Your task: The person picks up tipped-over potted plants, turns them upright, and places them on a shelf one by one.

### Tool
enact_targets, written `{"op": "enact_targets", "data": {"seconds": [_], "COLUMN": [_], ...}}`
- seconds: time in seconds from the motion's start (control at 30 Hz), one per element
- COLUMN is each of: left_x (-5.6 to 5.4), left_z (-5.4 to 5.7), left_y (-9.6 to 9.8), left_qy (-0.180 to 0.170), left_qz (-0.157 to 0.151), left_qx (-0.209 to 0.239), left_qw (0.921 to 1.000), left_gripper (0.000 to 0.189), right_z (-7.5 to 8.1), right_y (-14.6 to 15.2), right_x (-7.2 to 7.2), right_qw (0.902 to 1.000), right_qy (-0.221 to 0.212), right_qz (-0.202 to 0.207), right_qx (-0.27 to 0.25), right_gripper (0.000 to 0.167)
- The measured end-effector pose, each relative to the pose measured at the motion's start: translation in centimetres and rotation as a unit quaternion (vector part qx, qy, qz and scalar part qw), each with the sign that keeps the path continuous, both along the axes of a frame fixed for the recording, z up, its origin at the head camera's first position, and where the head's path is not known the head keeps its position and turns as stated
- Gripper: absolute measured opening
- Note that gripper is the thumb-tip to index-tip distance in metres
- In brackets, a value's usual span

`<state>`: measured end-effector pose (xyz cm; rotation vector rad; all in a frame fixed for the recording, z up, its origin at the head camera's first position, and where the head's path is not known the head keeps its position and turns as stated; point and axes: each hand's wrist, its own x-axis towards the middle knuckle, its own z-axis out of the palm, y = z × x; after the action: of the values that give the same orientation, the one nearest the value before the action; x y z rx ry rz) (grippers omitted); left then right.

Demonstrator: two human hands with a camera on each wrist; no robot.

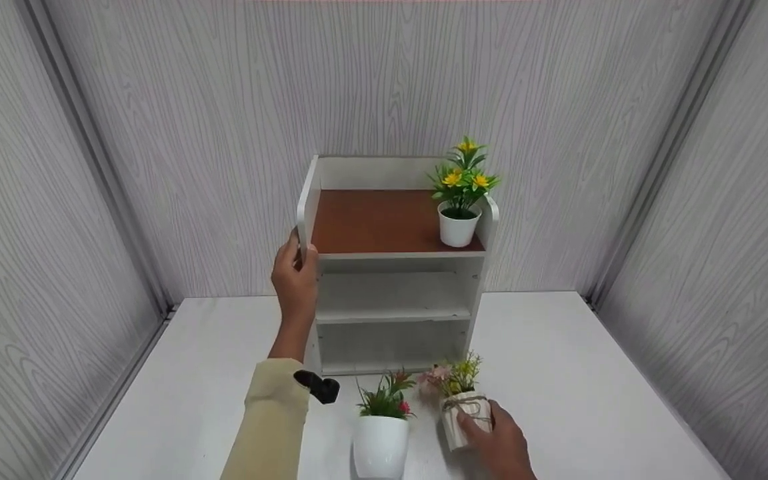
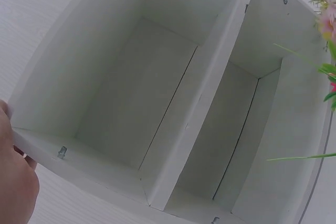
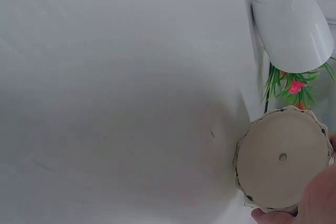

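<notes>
My left hand [image 1: 295, 277] grips the left side panel of a small white shelf [image 1: 394, 319] with a brown top board. In the left wrist view, part of that hand shows at the shelf's edge. My right hand [image 1: 503, 441] holds a cream potted plant [image 1: 467, 405], tied with twine and bearing pink and yellow flowers. It tilts in front of the shelf; its round base [image 3: 278, 166] faces the right wrist camera. Beside it on the table is a glossy white pot [image 1: 381, 445] with green leaves and red flowers.
A white pot of yellow flowers [image 1: 458, 230] stands on the top board's right side. Two lower compartments show bare boards. The white table [image 1: 591, 387] is bounded by grey wood-grain walls [image 1: 224, 100] at the back and both sides.
</notes>
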<state>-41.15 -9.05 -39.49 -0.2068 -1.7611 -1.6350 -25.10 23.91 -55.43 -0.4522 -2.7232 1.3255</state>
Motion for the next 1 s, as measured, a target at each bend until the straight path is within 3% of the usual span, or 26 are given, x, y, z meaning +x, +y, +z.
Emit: {"op": "enact_targets", "data": {"seconds": [0.67,0.83,1.0], "left_x": [0.0,-0.1,0.0], "left_z": [-0.1,0.1,0.0], "left_y": [-0.1,0.0,0.1], "left_qy": [-0.002,-0.007,-0.005], "left_qz": [0.0,0.007,0.009], "left_qx": [0.006,0.0,0.001], "left_qw": [1.0,1.0,0.9999], "left_gripper": [0.051,0.051,0.05], "right_z": [-0.7,-0.6,-1.1], "right_y": [0.6,0.5,0.6], "right_x": [2.5,2.8,3.0], "right_qw": [0.9971,0.9977,0.9996], "right_qy": [-0.058,-0.044,0.005], "right_qz": [-0.006,-0.01,0.001], "right_qx": [-0.048,-0.05,-0.029], "right_gripper": [0.128,0.129,0.116]}}
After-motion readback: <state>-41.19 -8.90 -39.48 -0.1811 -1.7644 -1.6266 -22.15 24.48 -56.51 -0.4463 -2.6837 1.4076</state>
